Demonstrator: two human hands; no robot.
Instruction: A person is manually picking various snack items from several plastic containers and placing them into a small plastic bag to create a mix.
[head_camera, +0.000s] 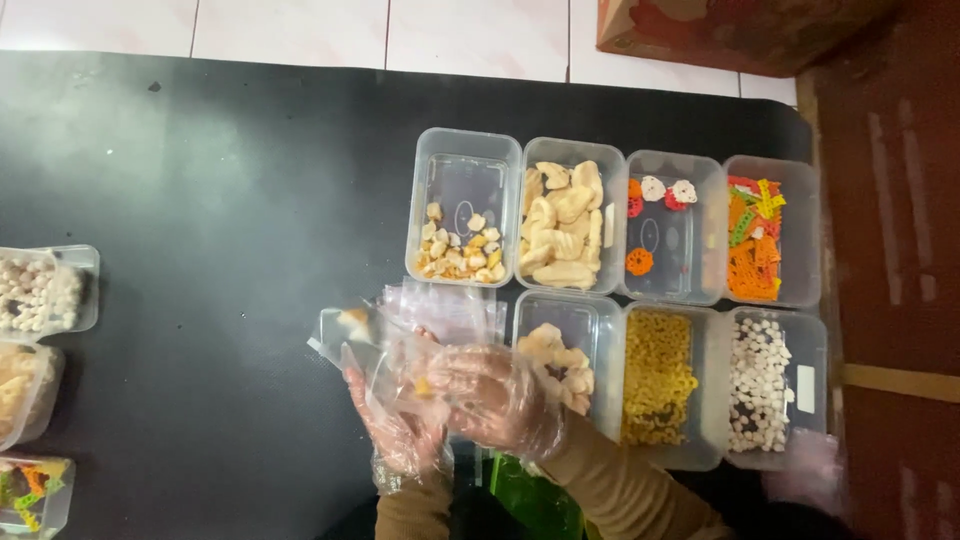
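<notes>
Plastic bag (400, 335): thin, clear, pinched between both gloved hands over the black tabletop (220, 200).
Left hand (400, 420): closed on the bag's lower edge.
Right hand (495, 395): curled around the bag, one yellow snack piece (424, 386) inside.
Risk: slippery gloves could lose the film, spilling the piece beside the tub of pale crackers (560, 365) just right of the hands.

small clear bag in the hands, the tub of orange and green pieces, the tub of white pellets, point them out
small clear bag (350, 330), head view, upper left corner
tub of orange and green pieces (805, 235), head view, right wall
tub of white pellets (812, 345), head view, right rim
</notes>
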